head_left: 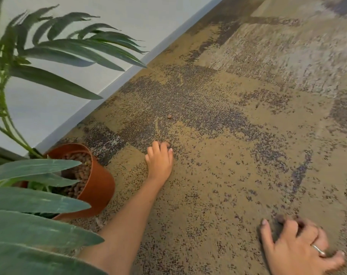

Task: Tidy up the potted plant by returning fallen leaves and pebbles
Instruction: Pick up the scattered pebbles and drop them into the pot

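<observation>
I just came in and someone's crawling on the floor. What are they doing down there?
A person is picking little brown pebbles up off the carpet to put back in the plant pot. The left hand reaches out beside the pot with fingers curled on the carpet, maybe over a pebble. The right hand rests on the carpet nearer the person and seems to cup some dark pebbles, though it is blurry. One stray pebble lies farther out, near the wall. The pot already holds many pebbles.

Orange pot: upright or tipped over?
Upright, possibly leaning slightly. The orange pot stands on the carpet, opening upward, pebbles inside.
</observation>
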